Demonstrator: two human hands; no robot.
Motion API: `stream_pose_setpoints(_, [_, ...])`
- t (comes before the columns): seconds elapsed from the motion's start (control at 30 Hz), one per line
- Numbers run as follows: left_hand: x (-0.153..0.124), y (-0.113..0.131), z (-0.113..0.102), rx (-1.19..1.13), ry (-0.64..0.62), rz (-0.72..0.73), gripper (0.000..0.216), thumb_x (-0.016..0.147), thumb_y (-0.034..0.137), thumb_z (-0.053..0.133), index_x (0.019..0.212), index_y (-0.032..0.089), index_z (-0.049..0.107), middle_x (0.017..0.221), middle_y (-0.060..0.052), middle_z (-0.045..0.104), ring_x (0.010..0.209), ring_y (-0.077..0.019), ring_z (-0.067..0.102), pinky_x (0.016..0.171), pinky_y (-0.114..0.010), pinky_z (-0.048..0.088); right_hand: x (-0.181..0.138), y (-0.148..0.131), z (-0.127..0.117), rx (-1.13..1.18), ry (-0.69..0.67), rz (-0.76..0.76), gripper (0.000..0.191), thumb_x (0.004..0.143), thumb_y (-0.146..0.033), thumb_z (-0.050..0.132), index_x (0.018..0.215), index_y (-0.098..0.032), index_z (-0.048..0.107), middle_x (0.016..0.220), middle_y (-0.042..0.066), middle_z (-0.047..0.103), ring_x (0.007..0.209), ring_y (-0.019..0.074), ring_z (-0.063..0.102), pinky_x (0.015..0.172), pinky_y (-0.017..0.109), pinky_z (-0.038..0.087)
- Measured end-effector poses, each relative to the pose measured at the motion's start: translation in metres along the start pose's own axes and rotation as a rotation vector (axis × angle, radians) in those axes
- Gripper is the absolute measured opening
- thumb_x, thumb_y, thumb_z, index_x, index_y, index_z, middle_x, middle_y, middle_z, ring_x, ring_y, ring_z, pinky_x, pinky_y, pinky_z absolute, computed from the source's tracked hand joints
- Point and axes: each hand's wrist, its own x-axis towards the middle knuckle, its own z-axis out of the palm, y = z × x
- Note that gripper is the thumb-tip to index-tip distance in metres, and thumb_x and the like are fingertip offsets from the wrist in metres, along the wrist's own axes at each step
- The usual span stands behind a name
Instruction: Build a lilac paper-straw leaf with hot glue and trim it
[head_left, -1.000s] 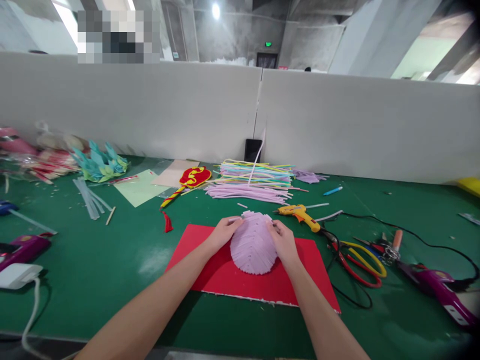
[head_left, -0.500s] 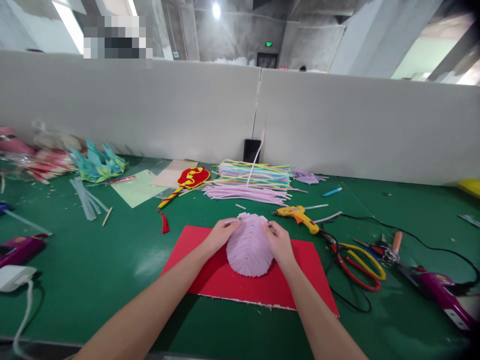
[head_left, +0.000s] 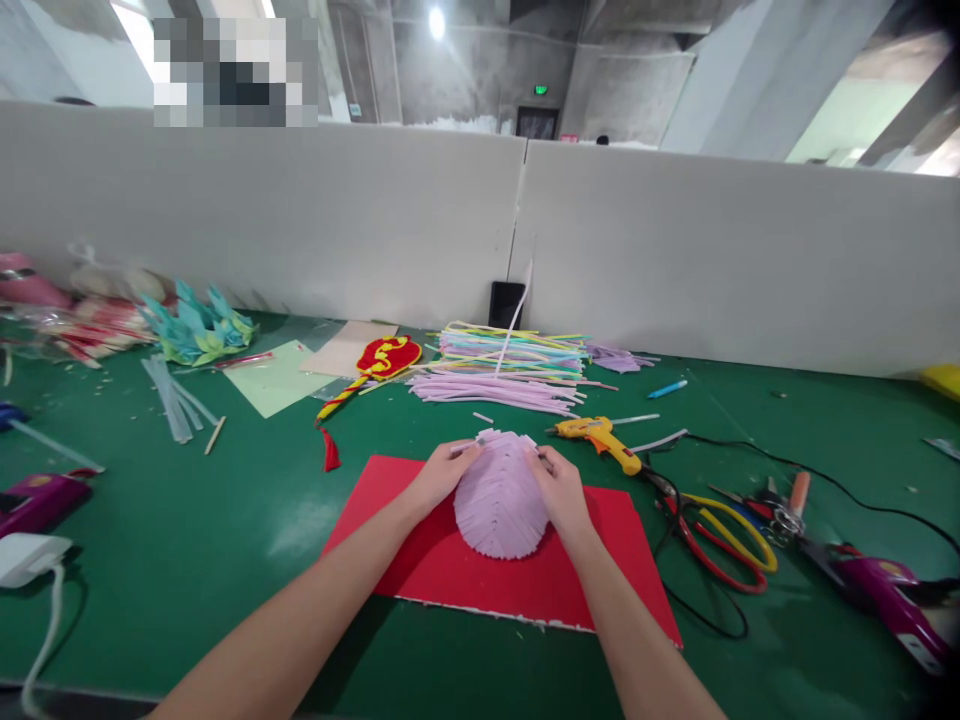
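Note:
A rounded lilac piece (head_left: 501, 505), built of overlapping pipe cleaner strips in a leaf-like pattern, is held above a red board (head_left: 420, 570). My left hand (head_left: 442, 478) pinches its upper left edge, with a short pale strip between the fingers. On the upper right edge, my right hand (head_left: 556, 485) is closed, and a small dark bit shows at its fingertips. The far side of the piece and the thumbs' undersides are hidden. Just beyond it lies a bundle of lilac pipe cleaners (head_left: 495, 392).
A yellow glue gun (head_left: 600, 438) and scissors with red and yellow handles (head_left: 724, 550) lie to the right, near a black cable. At the back left are a red and yellow fan ornament (head_left: 386, 357) and teal folded shapes (head_left: 199, 325). A phone (head_left: 506, 303) leans on the partition.
The view has shifted very slightly, so everything sits a little lower and to the right. Both hands keep their hold on the lilac piece.

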Motion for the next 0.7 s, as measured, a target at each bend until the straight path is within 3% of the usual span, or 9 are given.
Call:
stream_pose_setpoints(0.5, [-0.0014, -0.0010, -0.0031, -0.037, 0.018, -0.017, 0.039, 0.064, 0.047, 0.069, 0.083, 0.013, 0.073, 0.079, -0.005, 0.072, 0.076, -0.0227, 0.059, 0.070, -0.030, 0.043, -0.0019, -0.0020, 0.0025, 0.003, -0.021, -0.007, 0.034, 0.077, -0.050, 0.053, 0.067, -0.018, 0.054, 0.051, -0.006, 0.040, 0.049, 0.0094, 0.033, 0.046, 0.022, 0.028])
stream_pose_setpoints(0.7, [-0.0048, 0.0032, -0.0048, -0.067, 0.091, 0.024, 0.034, 0.066, 0.043, 0.070, 0.079, 0.012, 0.071, 0.075, -0.004, 0.070, 0.074, -0.0217, 0.059, 0.066, -0.028, 0.044, -0.0025, -0.0082, -0.0010, 0.051, -0.036, -0.044, 0.032, 0.071, -0.047, 0.063, 0.079, -0.016, 0.064, 0.069, 0.001, 0.060, 0.061, 0.0138, 0.049, 0.056, 0.024, 0.041])
